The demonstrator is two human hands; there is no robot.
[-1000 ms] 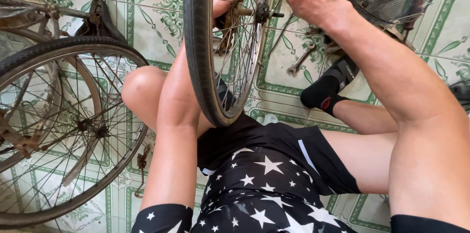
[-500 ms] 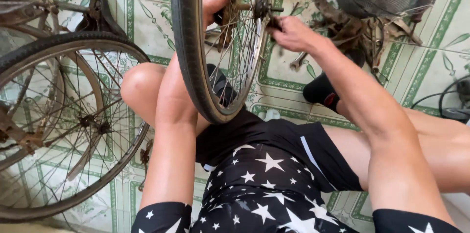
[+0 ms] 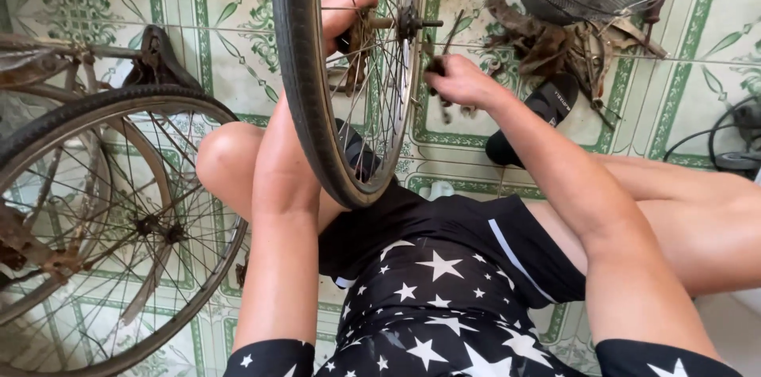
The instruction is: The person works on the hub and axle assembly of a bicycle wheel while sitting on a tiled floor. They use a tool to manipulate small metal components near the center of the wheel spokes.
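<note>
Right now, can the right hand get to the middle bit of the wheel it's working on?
Probably yes. The right hand sits just beside the hub of the upright wheel, on the axle's open side, with nothing between them. The left hand steadies the far side.

You get bright, even daylight on the tiled floor (image 3: 222,20); shadows stay soft, focus sharp, edges slightly bowed.

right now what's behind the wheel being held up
Through the wheel spokes: the left hand at the hub, green patterned tiles, a black sandal. The palm is hidden.
</note>
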